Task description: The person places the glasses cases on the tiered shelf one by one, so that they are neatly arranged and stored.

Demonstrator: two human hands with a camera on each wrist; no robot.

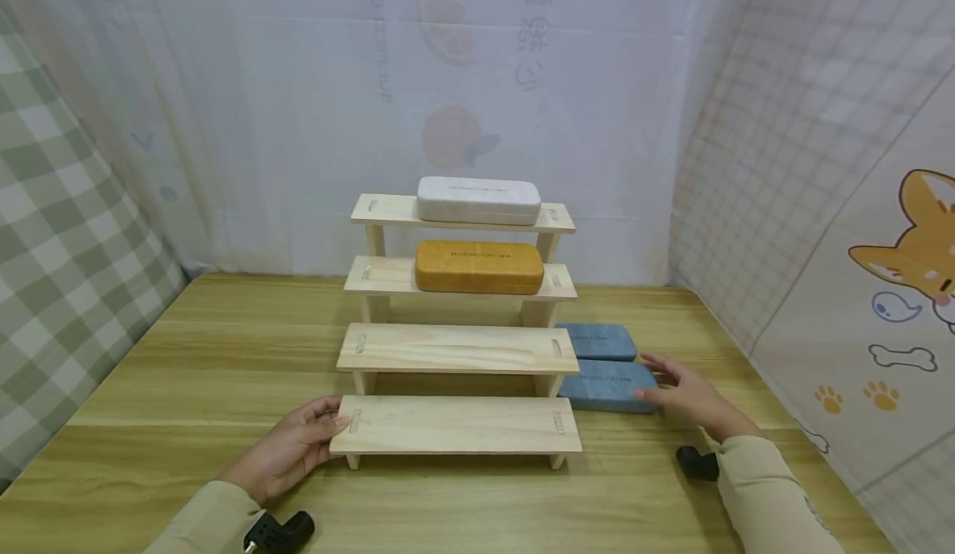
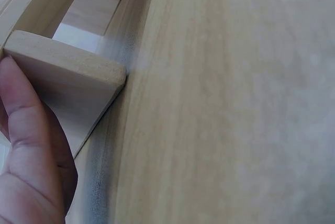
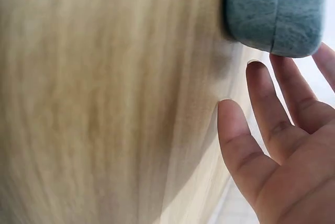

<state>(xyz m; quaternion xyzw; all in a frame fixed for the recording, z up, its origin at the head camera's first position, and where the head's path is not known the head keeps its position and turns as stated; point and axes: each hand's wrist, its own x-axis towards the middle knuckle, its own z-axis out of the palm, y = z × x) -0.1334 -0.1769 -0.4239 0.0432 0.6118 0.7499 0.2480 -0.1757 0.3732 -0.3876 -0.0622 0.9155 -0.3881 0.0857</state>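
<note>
With the display riser (image 1: 455, 348) pinched by the left hand (image 1: 289, 448), the nearer blue glasses case (image 1: 606, 389) at the spread right hand (image 1: 695, 398) is best gripped squarely.

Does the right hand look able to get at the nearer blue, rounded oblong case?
Probably yes. The right hand is at the right end of the nearer blue, rounded oblong case, with nothing visibly between; the pale wooden tiered stand hides only its left end.

Table (image 1: 224, 355) is carrying a stepped rack (image 1: 455, 425) and two blue cases (image 1: 612, 386)! The rack is holding a white case (image 1: 479, 206) above a mustard case (image 1: 479, 272).
</note>
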